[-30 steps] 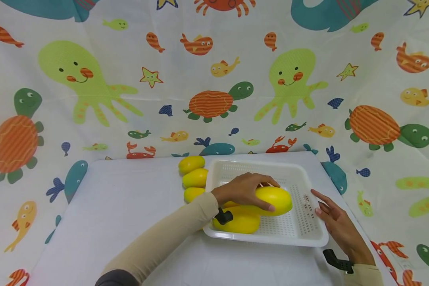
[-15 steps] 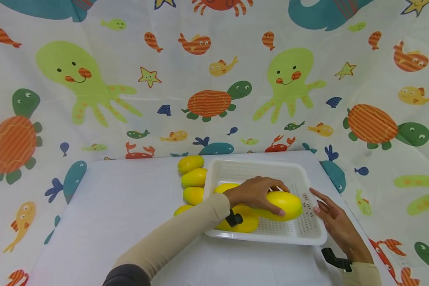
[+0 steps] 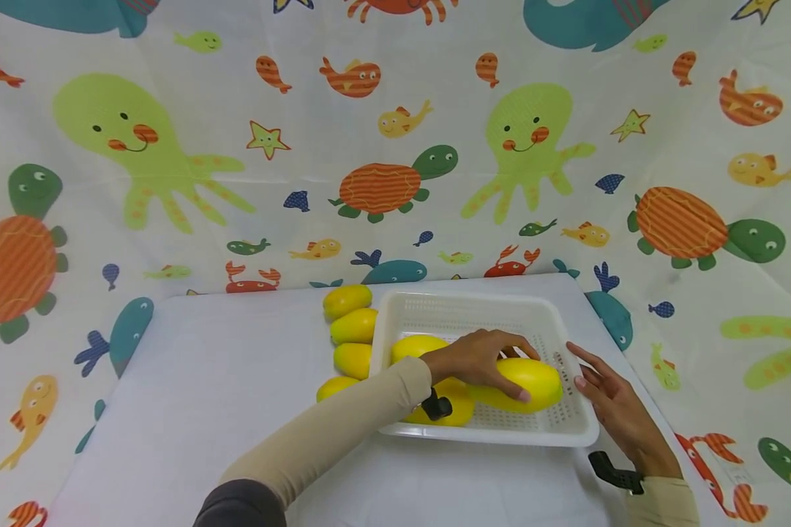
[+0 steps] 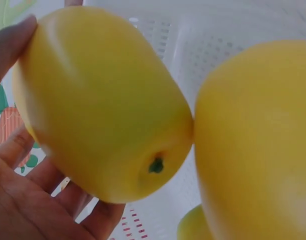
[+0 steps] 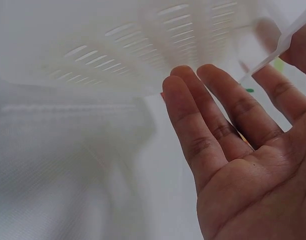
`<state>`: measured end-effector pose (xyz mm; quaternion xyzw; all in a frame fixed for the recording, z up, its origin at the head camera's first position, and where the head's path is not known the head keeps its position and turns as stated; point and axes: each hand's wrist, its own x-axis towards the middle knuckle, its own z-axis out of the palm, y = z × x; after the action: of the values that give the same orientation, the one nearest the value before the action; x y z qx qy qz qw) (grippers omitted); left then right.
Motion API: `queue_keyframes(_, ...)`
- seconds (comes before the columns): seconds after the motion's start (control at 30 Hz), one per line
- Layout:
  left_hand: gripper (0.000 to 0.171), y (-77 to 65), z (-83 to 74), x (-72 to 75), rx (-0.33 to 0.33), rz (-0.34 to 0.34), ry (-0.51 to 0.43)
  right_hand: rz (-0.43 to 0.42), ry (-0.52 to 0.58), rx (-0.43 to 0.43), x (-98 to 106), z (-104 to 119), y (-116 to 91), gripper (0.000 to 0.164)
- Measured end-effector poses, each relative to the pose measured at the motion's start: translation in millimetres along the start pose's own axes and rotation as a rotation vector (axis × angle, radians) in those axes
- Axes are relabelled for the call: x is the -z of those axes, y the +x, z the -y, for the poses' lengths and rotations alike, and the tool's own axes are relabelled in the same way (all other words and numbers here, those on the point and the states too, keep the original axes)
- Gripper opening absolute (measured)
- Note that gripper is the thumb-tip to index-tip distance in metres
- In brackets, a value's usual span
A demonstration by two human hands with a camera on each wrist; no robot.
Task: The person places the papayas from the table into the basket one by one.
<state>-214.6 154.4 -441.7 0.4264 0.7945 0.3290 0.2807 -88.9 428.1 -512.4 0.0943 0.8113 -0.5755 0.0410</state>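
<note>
My left hand (image 3: 477,362) grips a plump yellow mango (image 3: 533,384) low in the right half of a white perforated plastic basket (image 3: 490,436). In the left wrist view this mango (image 4: 103,100) has a small dark green stem, with fingers under it and the thumb at its side. Beside it, touching or nearly so, lies another mango (image 4: 258,140). More mangoes (image 3: 418,346) rest in the basket's left half, partly behind my left hand and wrist. My right hand (image 3: 609,395) touches the basket's right rim; its fingers (image 5: 185,115) are fairly straight along the outer wall.
Several mangoes (image 3: 353,326) form a column against the basket's left side, the lowest mango (image 3: 336,386) partly behind my sleeve. A white cloth covers the table (image 3: 237,366). Behind it hangs a curtain (image 3: 382,132) printed with sea animals.
My left hand has carried the mango right and slightly toward me, down into the basket, uncovering more of a mango at its left. My right hand stays at the rim. The view has shifted slightly.
</note>
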Motion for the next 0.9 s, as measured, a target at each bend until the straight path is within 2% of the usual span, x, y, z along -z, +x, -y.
queue_keyframes(0.3,0.062,8.8,-0.3,-9.9,0.02,0.002,0.034,0.01,0.026,0.001,2.2,0.9,1.4,0.07)
queue_keyframes(0.6,0.062,14.3,4.2,-18.0,0.071,0.021,0.091,0.009,0.035,0.005,2.2,0.7,2.2,0.07)
queue_keyframes(0.9,0.056,17.7,12.6,-29.3,0.074,0.117,0.135,0.001,0.037,-0.01,0.3,-0.3,2.9,0.07)
